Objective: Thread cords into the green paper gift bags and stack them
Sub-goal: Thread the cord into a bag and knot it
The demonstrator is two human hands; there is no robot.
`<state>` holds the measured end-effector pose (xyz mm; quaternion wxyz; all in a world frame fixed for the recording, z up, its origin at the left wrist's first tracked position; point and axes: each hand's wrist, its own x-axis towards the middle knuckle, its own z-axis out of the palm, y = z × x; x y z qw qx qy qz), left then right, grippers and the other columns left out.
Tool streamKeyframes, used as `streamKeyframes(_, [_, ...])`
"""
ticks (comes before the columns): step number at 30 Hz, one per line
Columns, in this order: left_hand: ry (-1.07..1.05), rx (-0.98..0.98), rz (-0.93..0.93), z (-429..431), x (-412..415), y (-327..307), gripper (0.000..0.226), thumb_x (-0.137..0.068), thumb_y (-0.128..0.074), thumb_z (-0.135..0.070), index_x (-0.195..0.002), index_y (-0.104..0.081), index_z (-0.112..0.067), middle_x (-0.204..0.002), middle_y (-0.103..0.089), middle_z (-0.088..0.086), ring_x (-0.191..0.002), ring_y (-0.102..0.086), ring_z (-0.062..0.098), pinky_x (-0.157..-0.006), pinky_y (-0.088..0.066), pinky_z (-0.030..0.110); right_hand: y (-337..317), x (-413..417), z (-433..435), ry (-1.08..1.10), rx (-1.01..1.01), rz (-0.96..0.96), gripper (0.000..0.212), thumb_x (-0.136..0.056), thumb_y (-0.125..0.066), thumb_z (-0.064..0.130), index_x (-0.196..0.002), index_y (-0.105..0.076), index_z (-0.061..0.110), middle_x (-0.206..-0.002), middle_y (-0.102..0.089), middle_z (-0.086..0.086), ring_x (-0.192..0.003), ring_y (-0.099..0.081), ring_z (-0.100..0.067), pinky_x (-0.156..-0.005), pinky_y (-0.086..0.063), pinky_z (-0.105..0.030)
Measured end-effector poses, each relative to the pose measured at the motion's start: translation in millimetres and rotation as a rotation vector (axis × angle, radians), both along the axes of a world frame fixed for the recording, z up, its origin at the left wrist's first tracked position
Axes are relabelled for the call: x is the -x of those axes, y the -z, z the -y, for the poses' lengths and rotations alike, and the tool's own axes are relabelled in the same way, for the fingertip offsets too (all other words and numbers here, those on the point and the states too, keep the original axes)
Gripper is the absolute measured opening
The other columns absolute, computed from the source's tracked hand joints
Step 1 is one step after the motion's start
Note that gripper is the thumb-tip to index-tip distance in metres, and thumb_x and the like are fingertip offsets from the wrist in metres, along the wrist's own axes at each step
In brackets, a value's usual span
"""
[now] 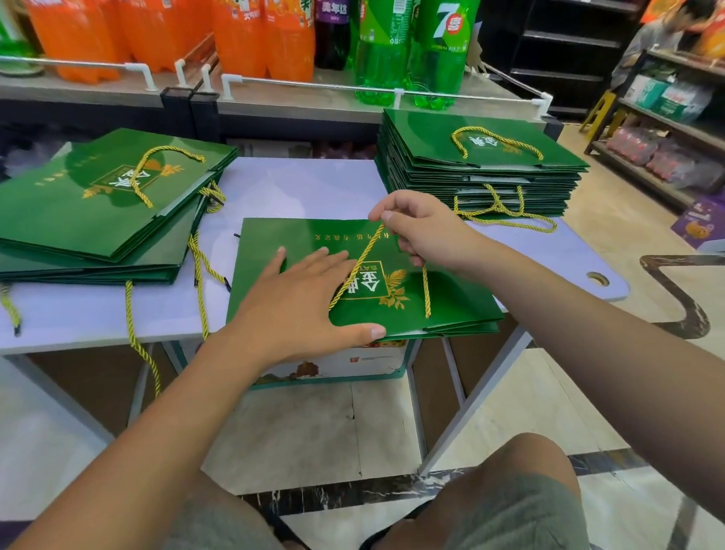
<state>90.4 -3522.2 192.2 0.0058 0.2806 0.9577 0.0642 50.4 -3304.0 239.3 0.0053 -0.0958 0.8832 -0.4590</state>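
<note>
A flat green paper gift bag (454, 300) lies at the front edge of the pale table (301, 184), its near side overhanging. My left hand (298, 301) presses flat on the bag's left half, fingers straight. My right hand (424, 228) hovers over the bag's far part and pinches a yellow twisted cord (358, 268) that runs down to the bag's near edge as a loop. A tall neat stack of green bags (486, 165) with cords sits at the back right. A looser pile of green bags (74, 210) with dangling cords lies at the left.
A shelf rail (306, 84) with large orange and green soda bottles (442, 38) runs behind the table. A carton (341, 363) sits under the table. Dark store shelving (682, 119) stands at the right, and a person sits far back right. My knees are below.
</note>
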Motion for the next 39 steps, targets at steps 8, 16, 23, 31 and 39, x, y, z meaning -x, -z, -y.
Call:
streamKeyframes(8, [-0.018,0.025,0.013,-1,-1,0,0.122,-0.074,-0.023,-0.099,-0.165,0.002,-0.022,-0.172,0.004,-0.007,-0.157,0.002,0.008,-0.129,-0.002,0.048,15,12,5,-0.064,-0.725,-0.235,0.033,-0.097,-0.053,0.062,-0.086,-0.062,0.032,-0.078,-0.06,0.012,-0.072,-0.056,-0.007,-0.059,-0.039,-0.029])
streamKeyframes(16, [-0.013,0.049,0.007,-1,-1,1,0.127,-0.067,-0.008,-0.101,-0.165,-0.005,-0.021,-0.172,0.0,-0.006,-0.157,0.001,0.008,-0.128,-0.002,0.05,24,26,20,-0.017,-0.985,-0.45,0.057,-0.106,-0.034,0.058,-0.062,-0.042,0.021,-0.06,-0.048,0.005,-0.063,-0.056,-0.024,-0.051,-0.028,-0.028])
streamKeyframes(23, [0.005,-0.023,0.022,1,-3,-3,0.123,-0.071,-0.019,-0.1,-0.164,0.002,-0.023,-0.172,0.005,-0.008,-0.157,0.006,0.008,-0.128,-0.002,0.052,28,28,18,-0.013,-0.912,-0.412,0.054,-0.104,-0.036,0.061,-0.071,-0.053,0.022,-0.063,-0.052,0.007,-0.066,-0.057,-0.022,-0.053,-0.031,-0.029])
streamKeyframes(31, [0.082,0.019,-0.097,53,-22,-19,0.097,-0.079,-0.061,-0.076,-0.157,-0.011,-0.048,-0.168,-0.011,-0.019,-0.152,-0.023,0.01,-0.118,-0.035,0.037,-14,-28,-23,-0.261,-0.644,-0.325,0.045,-0.092,-0.048,0.071,-0.102,-0.065,0.031,-0.099,-0.059,0.011,-0.091,-0.059,-0.008,-0.08,-0.053,-0.04])
streamKeyframes(39, [0.09,-0.185,-0.19,60,-14,-58,0.04,-0.084,-0.056,-0.07,-0.113,-0.066,-0.043,-0.108,-0.062,-0.025,-0.099,-0.06,0.002,-0.081,-0.054,0.031,-34,-68,-39,-0.433,-0.789,-0.391,0.04,-0.089,-0.068,0.055,-0.123,-0.062,0.036,-0.114,-0.056,0.019,-0.103,-0.056,-0.002,-0.087,-0.053,-0.036])
